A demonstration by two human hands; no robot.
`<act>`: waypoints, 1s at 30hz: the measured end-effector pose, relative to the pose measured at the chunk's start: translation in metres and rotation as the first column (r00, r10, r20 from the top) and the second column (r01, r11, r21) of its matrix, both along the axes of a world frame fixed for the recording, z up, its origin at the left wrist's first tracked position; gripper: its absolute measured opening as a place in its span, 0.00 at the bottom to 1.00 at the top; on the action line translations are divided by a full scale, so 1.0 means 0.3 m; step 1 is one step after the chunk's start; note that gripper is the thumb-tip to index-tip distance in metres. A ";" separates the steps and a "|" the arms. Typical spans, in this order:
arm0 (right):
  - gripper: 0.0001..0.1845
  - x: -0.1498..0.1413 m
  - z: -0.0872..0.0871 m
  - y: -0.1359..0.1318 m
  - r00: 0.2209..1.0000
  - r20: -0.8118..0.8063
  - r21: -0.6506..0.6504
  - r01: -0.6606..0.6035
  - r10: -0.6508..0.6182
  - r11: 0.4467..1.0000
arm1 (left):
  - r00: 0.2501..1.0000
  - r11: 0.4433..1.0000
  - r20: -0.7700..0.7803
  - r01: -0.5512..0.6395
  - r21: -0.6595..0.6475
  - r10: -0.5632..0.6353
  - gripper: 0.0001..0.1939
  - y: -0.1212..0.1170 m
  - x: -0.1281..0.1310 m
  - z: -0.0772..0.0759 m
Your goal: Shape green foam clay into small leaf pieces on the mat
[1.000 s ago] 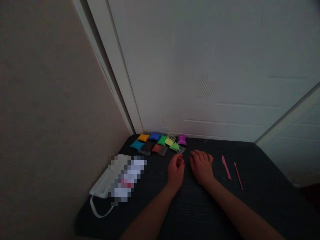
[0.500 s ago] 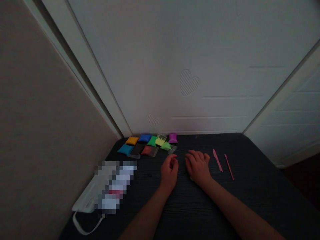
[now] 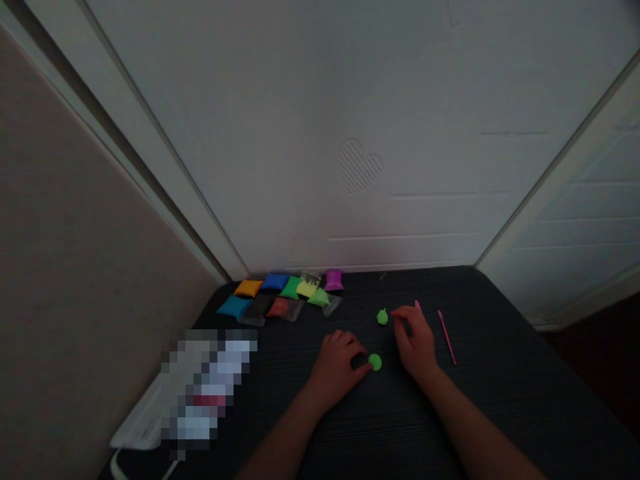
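Note:
My left hand (image 3: 337, 368) rests on the dark table, fingers apart, its thumb tip at the edge of a flat, round, bright green piece (image 3: 375, 362). Between thumb and index finger there is a gap. To the right, my right hand (image 3: 416, 341) is loosely curved with thumb and index finger a little apart and nothing visible between them. Just left of its index fingertip sits a small green lump (image 3: 383, 317) with a short tip on top. A pink plastic knife (image 3: 418, 305) is mostly hidden behind my right hand.
Several small coloured packets, among them a purple one (image 3: 334, 280) and a light green one (image 3: 319, 297), lie along the table's back left. A thin pink stick tool (image 3: 447, 339) lies at right. A white strapped item (image 3: 143, 423), partly pixelated, lies at left. A white panel (image 3: 300, 167) stands behind.
My hands have moved apart and changed pose, and the green round piece and green lump now show between them. The right hand now covers most of the pink knife. The view has shifted right.

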State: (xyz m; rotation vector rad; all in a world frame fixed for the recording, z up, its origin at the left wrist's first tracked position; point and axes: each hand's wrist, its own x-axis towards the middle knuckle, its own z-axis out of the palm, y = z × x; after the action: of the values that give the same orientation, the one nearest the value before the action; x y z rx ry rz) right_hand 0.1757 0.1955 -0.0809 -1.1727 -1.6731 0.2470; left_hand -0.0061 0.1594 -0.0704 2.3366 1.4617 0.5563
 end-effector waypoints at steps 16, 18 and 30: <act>0.09 0.009 0.020 -0.003 0.996 -0.057 -0.240 -0.077 0.065 0.968 | 0.955 0.986 0.295 0.034 -0.166 0.017 0.08 -0.003 0.031 -0.002; 0.11 0.005 0.022 -0.008 0.979 -0.127 -0.379 -0.197 0.160 0.904 | 0.897 0.963 0.427 0.010 -0.269 0.110 0.08 0.004 0.027 -0.002; 0.11 -0.055 0.018 -0.037 0.835 -0.425 -0.597 -0.548 0.348 0.586 | 0.505 0.822 0.744 0.112 -0.559 0.437 0.11 0.035 0.008 -0.010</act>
State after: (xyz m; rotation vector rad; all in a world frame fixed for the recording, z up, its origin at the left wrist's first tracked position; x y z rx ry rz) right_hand 0.1591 0.1845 -0.0755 -1.1304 -1.6444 1.4327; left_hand -0.0036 0.1699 -0.0735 1.1155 1.1076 1.0021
